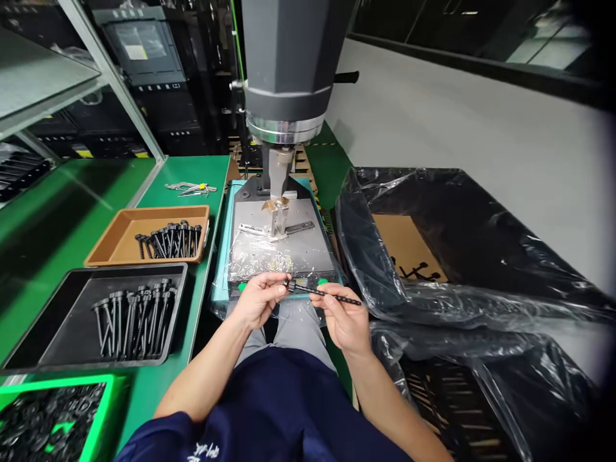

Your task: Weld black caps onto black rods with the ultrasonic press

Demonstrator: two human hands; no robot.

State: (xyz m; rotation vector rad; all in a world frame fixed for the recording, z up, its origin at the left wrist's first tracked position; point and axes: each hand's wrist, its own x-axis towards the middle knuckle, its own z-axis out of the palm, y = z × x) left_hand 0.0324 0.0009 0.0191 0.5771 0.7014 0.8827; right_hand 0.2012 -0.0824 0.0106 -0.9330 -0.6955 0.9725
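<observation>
Two-handed support of a slim black ridged rod with a thicker headed end [305,289], held just before the near edge of a flat grey metal plate [308,212]. Good handling, in judgement, called for steadying both ends and keeping the shank straight. The left hand [262,300] pinched the headed end between thumb and fingertips; the right hand [344,321], thumb and fingers nearly together, gripped the shank further along
</observation>
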